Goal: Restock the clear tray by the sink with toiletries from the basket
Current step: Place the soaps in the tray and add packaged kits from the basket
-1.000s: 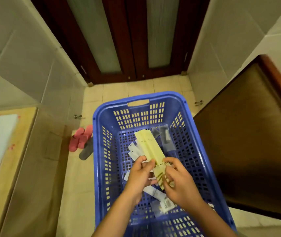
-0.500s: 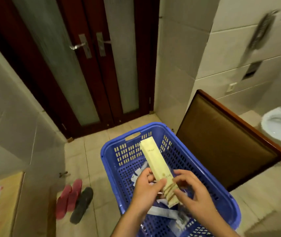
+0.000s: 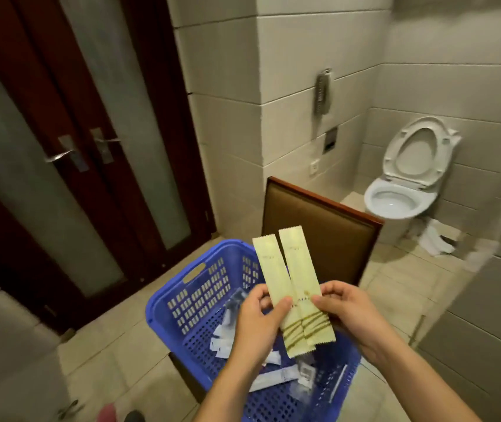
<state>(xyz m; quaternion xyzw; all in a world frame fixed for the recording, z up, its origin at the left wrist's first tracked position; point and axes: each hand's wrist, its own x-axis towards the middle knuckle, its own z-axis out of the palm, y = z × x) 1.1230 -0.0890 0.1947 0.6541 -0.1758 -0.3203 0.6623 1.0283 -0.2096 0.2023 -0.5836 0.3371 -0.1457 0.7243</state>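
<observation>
Both hands pinch the 2 long yellow sachets (image 3: 299, 269) at their striped lower ends: L hand (image 3: 257, 327) on the left 1, R hand (image 3: 349, 312) on the right 1. They're held up just above the blue basket (image 3: 200, 287). Clear tray & sink aren't in view. Best to square the 2 together, pass them to 1 hand w/ a low grip so they don't flop, then turn to the sink. Vs 0.5 s ago: sachets were 1 stack, now fanned apart & higher. View has swung up, so the toilet (image 3: 395, 199) shows in full.
</observation>
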